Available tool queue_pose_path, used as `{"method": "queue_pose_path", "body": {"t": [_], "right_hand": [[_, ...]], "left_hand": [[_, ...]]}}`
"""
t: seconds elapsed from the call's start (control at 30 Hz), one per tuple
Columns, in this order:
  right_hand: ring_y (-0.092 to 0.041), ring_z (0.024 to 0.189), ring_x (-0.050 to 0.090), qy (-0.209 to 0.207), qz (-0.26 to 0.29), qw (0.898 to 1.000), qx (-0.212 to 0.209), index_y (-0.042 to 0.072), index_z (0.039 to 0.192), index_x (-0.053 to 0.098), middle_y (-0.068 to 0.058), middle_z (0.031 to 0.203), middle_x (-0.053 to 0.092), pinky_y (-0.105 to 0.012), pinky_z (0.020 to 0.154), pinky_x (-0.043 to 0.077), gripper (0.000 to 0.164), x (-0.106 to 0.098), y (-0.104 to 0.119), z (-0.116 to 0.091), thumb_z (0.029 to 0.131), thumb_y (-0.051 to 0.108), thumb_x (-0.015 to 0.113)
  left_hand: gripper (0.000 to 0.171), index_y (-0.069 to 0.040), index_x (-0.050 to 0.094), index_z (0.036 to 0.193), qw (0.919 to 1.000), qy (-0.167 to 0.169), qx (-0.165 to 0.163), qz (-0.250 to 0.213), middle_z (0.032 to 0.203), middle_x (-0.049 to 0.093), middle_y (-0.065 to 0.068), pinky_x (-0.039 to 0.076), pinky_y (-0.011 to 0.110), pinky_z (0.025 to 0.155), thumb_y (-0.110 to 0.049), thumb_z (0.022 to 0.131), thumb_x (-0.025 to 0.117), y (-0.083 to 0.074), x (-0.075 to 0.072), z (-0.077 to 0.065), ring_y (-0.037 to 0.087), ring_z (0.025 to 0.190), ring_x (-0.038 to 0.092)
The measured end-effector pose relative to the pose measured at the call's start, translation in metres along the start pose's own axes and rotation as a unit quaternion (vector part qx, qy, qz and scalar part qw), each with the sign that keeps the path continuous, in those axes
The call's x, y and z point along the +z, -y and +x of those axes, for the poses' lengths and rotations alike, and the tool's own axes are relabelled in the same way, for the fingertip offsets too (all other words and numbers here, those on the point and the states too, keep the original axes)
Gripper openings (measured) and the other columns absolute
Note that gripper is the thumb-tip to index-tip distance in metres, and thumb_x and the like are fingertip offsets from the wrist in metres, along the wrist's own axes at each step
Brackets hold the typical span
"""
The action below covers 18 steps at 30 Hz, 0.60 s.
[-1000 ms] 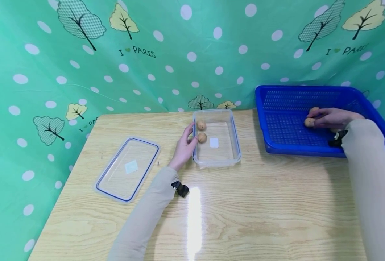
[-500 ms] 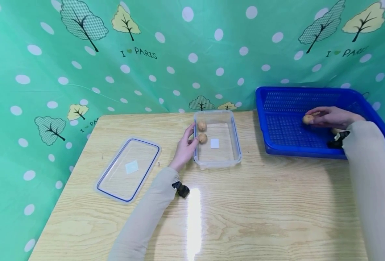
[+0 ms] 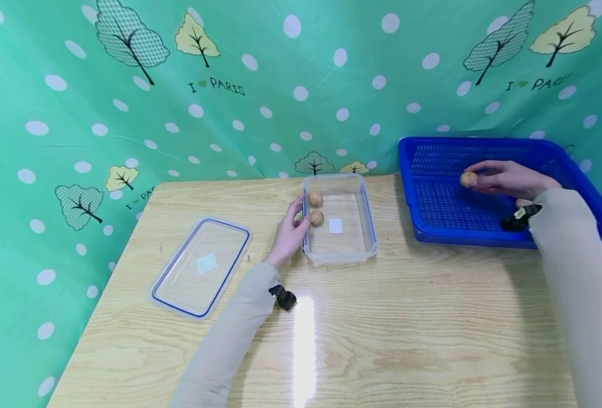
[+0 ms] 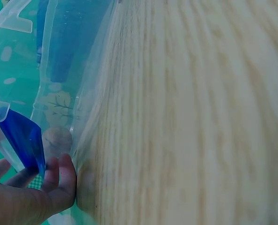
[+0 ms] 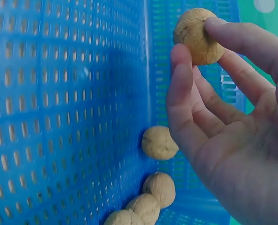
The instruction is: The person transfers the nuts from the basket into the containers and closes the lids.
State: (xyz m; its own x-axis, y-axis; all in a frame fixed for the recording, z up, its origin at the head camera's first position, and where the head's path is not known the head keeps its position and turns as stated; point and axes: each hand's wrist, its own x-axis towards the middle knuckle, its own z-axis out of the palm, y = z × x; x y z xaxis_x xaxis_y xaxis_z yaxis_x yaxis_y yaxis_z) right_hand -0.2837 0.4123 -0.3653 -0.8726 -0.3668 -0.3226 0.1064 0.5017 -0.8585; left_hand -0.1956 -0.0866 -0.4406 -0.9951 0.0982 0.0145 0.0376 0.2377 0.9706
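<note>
In the head view, my left hand (image 3: 287,235) rests against the left side of a clear plastic food container (image 3: 352,256), fingers loosely extended. The left wrist view has its fingertips at the container's wall and blue latch (image 4: 24,138). Two walnuts (image 3: 316,198) sit inside along the left wall. My right hand (image 3: 512,178) pinches a walnut (image 5: 195,35) between thumb and fingertips, above the floor of a blue plastic basket (image 3: 466,235). Below that hand, several more walnuts (image 5: 160,143) lie in the basket, mostly hidden by the hand and wrist in the head view.
The container's clear lid (image 3: 199,266), with a blue seal, lies on the wooden table (image 3: 382,334) at left. A green patterned cloth (image 3: 260,68) hangs behind the table. The basket's high rim stands to the right of the container.
My right hand has lifted the walnut from among the others and moved it left within the basket. The left hand stays at the container's side.
</note>
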Motion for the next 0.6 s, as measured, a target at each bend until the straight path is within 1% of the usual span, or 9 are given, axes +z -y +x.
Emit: {"method": "queue_pose_path", "body": {"t": [0.1,0.2,0.33,0.47,0.6], "right_hand": [[-0.009,0.104,0.062,-0.001,0.005,1.000,-0.010,0.020,0.126,0.055,0.009,0.109,0.064,-0.027,0.087,0.052,0.027,0.003,0.005,0.000,0.100,0.012,0.053],[-0.010,0.106,0.061,-0.009,-0.003,1.000,-0.010,0.011,0.133,0.051,0.009,0.112,0.062,-0.026,0.088,0.052,0.033,0.007,0.010,0.000,0.100,0.015,0.054],[-0.012,0.107,0.061,-0.023,-0.027,0.999,-0.008,0.000,0.138,0.044,0.009,0.114,0.061,-0.028,0.088,0.052,0.045,0.013,0.018,-0.001,0.099,0.018,0.057],[-0.013,0.106,0.061,-0.028,-0.039,0.999,-0.010,0.000,0.138,0.044,0.007,0.113,0.062,-0.027,0.086,0.052,0.048,0.017,0.026,-0.001,0.097,0.018,0.060],[-0.013,0.105,0.061,-0.031,-0.052,0.998,-0.004,0.002,0.139,0.044,0.004,0.115,0.061,-0.025,0.085,0.052,0.049,0.018,0.036,-0.003,0.097,0.020,0.060]], "left_hand": [[0.060,-0.023,0.030,0.153,1.0000,-0.003,-0.001,-0.002,0.150,0.038,0.012,0.052,0.042,0.087,-0.010,0.098,0.049,0.000,0.001,0.000,0.033,0.106,0.058],[0.060,-0.022,0.030,0.153,1.0000,-0.007,-0.002,0.001,0.149,0.039,0.013,0.053,0.041,0.086,-0.009,0.098,0.050,-0.001,0.002,-0.001,0.033,0.103,0.059],[0.059,-0.021,0.032,0.152,0.9998,-0.017,-0.003,0.006,0.147,0.042,0.012,0.053,0.038,0.082,-0.008,0.097,0.051,-0.001,0.003,-0.001,0.030,0.096,0.059],[0.058,-0.019,0.034,0.151,0.9996,-0.026,0.004,0.007,0.145,0.044,0.013,0.053,0.037,0.079,-0.006,0.097,0.050,-0.001,0.004,-0.001,0.028,0.092,0.058],[0.058,-0.018,0.035,0.151,0.9995,-0.032,0.007,0.006,0.145,0.045,0.013,0.054,0.036,0.078,-0.005,0.097,0.050,-0.002,0.005,-0.002,0.029,0.092,0.058]]}}
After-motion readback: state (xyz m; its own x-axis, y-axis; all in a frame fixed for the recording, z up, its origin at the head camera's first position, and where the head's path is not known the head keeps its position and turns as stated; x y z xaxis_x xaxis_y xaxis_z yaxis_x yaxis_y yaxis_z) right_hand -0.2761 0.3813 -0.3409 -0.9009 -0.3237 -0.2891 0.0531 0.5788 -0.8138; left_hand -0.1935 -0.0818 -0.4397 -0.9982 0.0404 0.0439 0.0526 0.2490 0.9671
